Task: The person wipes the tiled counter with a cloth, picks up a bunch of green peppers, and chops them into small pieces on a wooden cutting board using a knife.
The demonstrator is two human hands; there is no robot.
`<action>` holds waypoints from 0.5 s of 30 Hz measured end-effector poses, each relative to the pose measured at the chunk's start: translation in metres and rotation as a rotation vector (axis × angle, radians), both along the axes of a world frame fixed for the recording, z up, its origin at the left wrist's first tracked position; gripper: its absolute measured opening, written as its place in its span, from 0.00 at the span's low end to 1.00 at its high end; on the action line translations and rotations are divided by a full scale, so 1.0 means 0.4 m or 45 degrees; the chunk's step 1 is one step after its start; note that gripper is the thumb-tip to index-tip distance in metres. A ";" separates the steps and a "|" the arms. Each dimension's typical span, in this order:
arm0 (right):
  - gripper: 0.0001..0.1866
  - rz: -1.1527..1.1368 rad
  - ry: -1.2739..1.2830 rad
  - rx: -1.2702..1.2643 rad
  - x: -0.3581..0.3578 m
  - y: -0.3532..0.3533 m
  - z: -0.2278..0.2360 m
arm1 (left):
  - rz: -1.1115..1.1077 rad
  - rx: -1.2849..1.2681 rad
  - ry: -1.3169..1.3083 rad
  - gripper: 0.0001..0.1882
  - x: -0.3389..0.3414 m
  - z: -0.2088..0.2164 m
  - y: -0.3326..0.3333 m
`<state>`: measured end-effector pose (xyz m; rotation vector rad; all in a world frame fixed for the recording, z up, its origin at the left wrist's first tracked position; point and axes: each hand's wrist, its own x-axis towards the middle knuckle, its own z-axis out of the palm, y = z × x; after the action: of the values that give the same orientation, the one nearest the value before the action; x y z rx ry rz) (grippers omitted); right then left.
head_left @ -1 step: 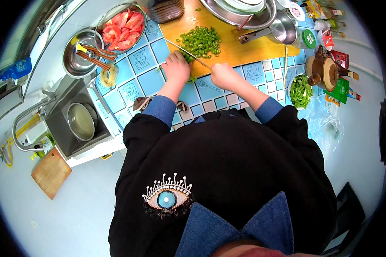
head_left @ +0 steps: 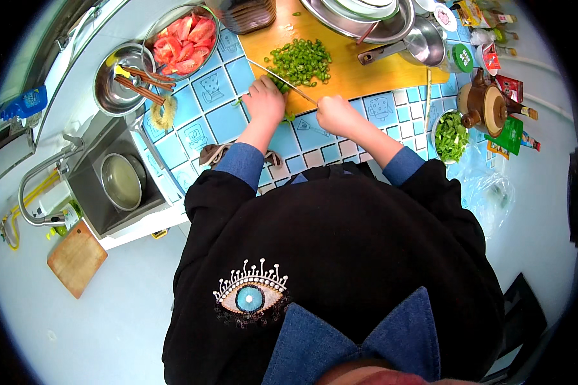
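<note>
My right hand [head_left: 338, 115] is wrapped round the handle of a knife [head_left: 270, 72], whose thin blade slants up and left over the near edge of the yellow cutting board [head_left: 366, 70]. Just left of the blade, my left hand [head_left: 264, 100] has its fingers curled over green peppers [head_left: 279, 83], mostly hidden beneath it. Bits of green also stick out by the wrist. Beyond the blade lies a pile of chopped green pepper [head_left: 305, 61] on the board.
At the left stand a glass bowl of tomato pieces [head_left: 186, 48] and a steel bowl [head_left: 106, 90], near the sink [head_left: 96, 205]. A saucepan [head_left: 424, 45] and stacked bowls [head_left: 359, 25] rest at the board's back right. Chopped greens [head_left: 451, 138] and a brown clay pot [head_left: 485, 109] are farther right.
</note>
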<state>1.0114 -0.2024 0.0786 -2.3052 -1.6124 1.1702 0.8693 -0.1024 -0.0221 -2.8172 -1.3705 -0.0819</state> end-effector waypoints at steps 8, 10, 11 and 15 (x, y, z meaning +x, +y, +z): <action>0.10 -0.079 0.000 0.110 -0.017 -0.051 -0.009 | 0.033 -0.141 -0.056 0.31 0.001 -0.020 0.002; 0.10 -0.080 0.005 0.063 -0.021 -0.053 -0.015 | 0.017 -0.156 -0.072 0.29 0.002 -0.022 0.002; 0.10 -0.081 0.008 0.040 -0.022 -0.053 -0.017 | -0.008 -0.142 -0.077 0.28 0.000 -0.025 0.003; 0.09 -0.040 -0.007 -0.066 -0.029 -0.035 -0.008 | -0.133 -0.086 -0.051 0.23 -0.006 -0.040 0.010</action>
<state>0.9997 -0.2165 0.0754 -2.3582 -1.5603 1.2137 0.8669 -0.0984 -0.0382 -2.9578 -1.2559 -0.0953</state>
